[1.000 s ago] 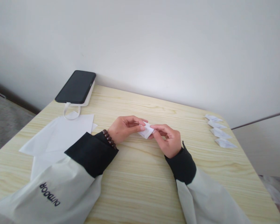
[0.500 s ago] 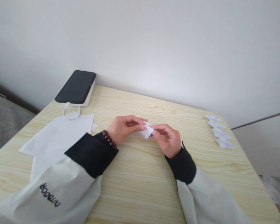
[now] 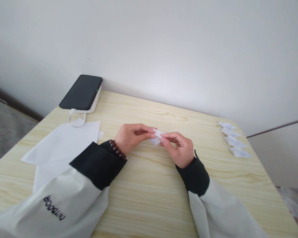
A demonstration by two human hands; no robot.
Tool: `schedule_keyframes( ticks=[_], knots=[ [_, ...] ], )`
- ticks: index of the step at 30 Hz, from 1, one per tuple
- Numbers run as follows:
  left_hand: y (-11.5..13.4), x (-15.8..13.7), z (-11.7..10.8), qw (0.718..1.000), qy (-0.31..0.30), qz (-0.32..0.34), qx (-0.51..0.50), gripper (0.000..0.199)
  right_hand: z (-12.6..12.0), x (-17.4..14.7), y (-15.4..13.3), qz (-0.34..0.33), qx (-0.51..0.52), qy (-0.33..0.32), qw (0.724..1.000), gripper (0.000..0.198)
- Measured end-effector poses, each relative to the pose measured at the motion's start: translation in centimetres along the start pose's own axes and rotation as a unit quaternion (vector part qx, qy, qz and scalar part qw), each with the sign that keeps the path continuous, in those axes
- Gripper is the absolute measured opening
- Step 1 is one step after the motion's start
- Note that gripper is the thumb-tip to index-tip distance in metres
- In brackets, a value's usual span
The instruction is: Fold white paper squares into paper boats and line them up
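Between my two hands, over the middle of the table, is a small piece of folded white paper (image 3: 156, 140). My left hand (image 3: 134, 137) pinches its left side, thumb in front and fingers behind. On its right side, my right hand (image 3: 177, 147) grips it between thumb and index finger. Fingertips cover part of the paper, so its full shape is hidden. A dark bead bracelet (image 3: 117, 149) circles my left wrist.
Several folded white paper pieces (image 3: 234, 141) lie in a column near the table's right edge. White paper sheets (image 3: 62, 142) rest at the left, partly under my left sleeve. Behind them, a black phone (image 3: 81, 92) sits on a white block with a white cable (image 3: 76, 125).
My right thumb has moved slightly left over the folded paper, and the paper's front flap now shows less. The left hand keeps its pinch almost unmoved.
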State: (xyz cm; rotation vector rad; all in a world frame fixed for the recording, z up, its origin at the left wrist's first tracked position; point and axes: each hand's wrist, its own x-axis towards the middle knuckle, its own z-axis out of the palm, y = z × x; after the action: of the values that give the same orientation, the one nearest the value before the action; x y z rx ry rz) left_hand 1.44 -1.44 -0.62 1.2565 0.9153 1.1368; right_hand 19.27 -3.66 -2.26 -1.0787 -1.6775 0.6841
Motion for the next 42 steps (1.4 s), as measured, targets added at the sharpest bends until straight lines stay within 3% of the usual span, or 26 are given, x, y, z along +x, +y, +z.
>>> schedule_keyframes(
  ticks=[8, 15, 22, 27, 37, 42],
  knots=[
    [0.0, -0.1, 0.1, 1.0, 0.009, -0.007, 0.011, 0.024, -0.1, 0.2, -0.7, -0.019, -0.058, -0.006, 0.998, 0.01],
    [-0.1, 0.0, 0.1, 0.999, 0.029, -0.017, 0.024, 0.04, -0.1, 0.2, -0.6, -0.02, -0.056, -0.011, 0.998, 0.01],
    [-0.2, 0.1, -0.1, 0.998, 0.002, -0.04, 0.057, 0.036, -0.2, 0.3, -0.3, -0.029, -0.062, -0.015, 0.998, 0.01],
    [-0.6, 0.2, -0.1, 1.0, 0.006, 0.001, 0.022, 0.035, -0.1, 0.2, -0.3, -0.01, -0.06, -0.001, 0.998, 0.009],
    [-0.9, 0.1, -0.2, 0.999, -0.006, 0.011, 0.04, 0.027, -0.1, -0.2, 0.3, 0.044, 0.101, -0.065, 0.992, 0.022],
    [-0.7, 0.1, -0.1, 0.998, 0.008, 0.007, 0.056, 0.025, -0.1, -0.1, 0.2, 0.022, 0.016, -0.019, 0.999, 0.021]
  ],
)
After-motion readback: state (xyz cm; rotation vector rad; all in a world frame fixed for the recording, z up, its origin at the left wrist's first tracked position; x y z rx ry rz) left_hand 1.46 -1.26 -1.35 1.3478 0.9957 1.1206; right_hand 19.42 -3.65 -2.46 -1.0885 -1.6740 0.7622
